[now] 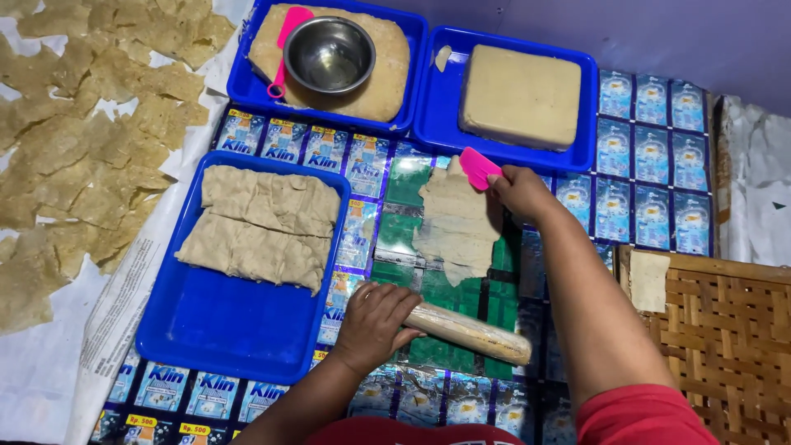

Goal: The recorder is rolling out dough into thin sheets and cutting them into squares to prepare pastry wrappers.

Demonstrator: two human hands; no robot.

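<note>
My left hand (pixel 375 323) grips a wooden rolling pin (pixel 474 334) that lies on the glossy mat (pixel 461 288) near me. My right hand (pixel 521 191) holds a pink plastic scraper (pixel 478 166) against the top edge of a thin, ragged sheet of beige dough (pixel 456 221) spread on the mat. The sheet lies between the two hands, just beyond the pin.
A blue tray (pixel 222 330) at left holds folded dough sheets (pixel 262 224). Two blue trays at the back hold a dough slab with a steel bowl (pixel 329 54) and pink scraper (pixel 287 45), and a dough block (pixel 521 95). Dried pieces (pixel 82 148) cover paper at left. A woven tray (pixel 725 330) sits right.
</note>
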